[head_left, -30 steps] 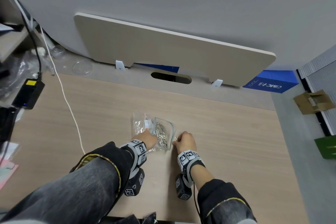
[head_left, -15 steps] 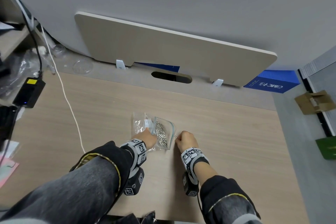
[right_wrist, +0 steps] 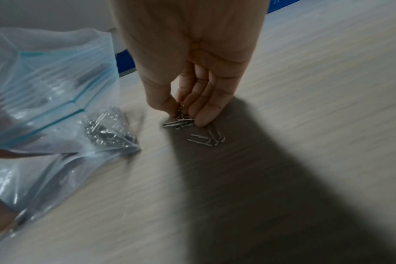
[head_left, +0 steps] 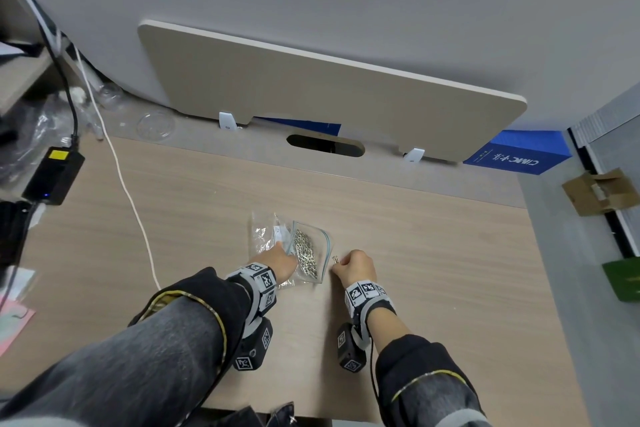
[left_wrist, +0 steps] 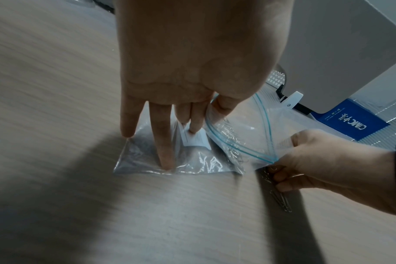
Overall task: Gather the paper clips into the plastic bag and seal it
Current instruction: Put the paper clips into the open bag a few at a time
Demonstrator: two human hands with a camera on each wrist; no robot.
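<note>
A clear zip plastic bag (head_left: 323, 243) (left_wrist: 244, 135) (right_wrist: 57, 89) lies mid-desk, mouth open, with a heap of silver paper clips (head_left: 306, 253) (right_wrist: 106, 130) inside. My left hand (head_left: 280, 262) (left_wrist: 192, 71) pinches the bag's rim between thumb and forefinger; its other fingers press flat on a second clear bag (head_left: 265, 236) (left_wrist: 192, 160) with a white label. Just right of the zip bag, my right hand (head_left: 353, 267) (right_wrist: 192, 53) pinches several clips (head_left: 335, 259) (right_wrist: 180, 121) against the desk. A few loose clips (right_wrist: 207, 138) (left_wrist: 282, 201) lie beside its fingertips.
A white cable (head_left: 131, 198) runs down the desk's left side from a black power adapter (head_left: 53, 173). A wooden back panel (head_left: 311, 97) stands behind a cable slot (head_left: 325, 146). A blue box (head_left: 519, 156) sits at the back right. The desk's right edge (head_left: 530, 253) drops to the floor.
Little has changed: both hands stay at the bag, and the right hand keeps picking at the clips by the bag's right edge.
</note>
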